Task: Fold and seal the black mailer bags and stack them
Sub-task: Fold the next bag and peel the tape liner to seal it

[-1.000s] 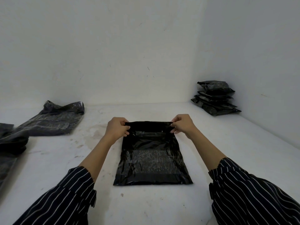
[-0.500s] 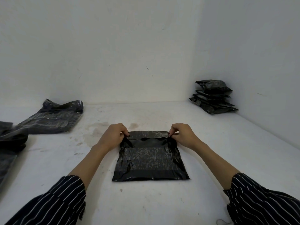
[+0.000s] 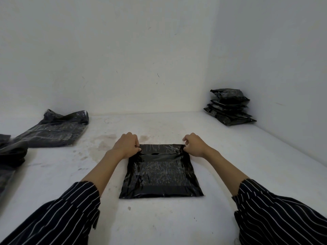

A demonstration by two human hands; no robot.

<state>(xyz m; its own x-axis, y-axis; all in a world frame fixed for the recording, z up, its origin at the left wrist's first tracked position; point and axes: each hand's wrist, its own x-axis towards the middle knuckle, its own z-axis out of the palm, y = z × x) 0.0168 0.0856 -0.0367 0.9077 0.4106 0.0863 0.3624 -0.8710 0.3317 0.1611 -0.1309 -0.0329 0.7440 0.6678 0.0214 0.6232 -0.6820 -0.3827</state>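
both my arms reach forward, my left hand [image 3: 127,145] and right hand [image 3: 193,145] each pinching a far corner of the black bag [image 3: 161,174] at its folded-over flap. the bag lies flat, glossy and wrinkled, mid-way across the white surface [image 3: 177,220].

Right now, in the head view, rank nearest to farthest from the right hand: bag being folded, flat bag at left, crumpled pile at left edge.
1. Bag being folded: centre, pinched by the right hand.
2. Flat bag: back left.
3. Crumpled pile: left edge.
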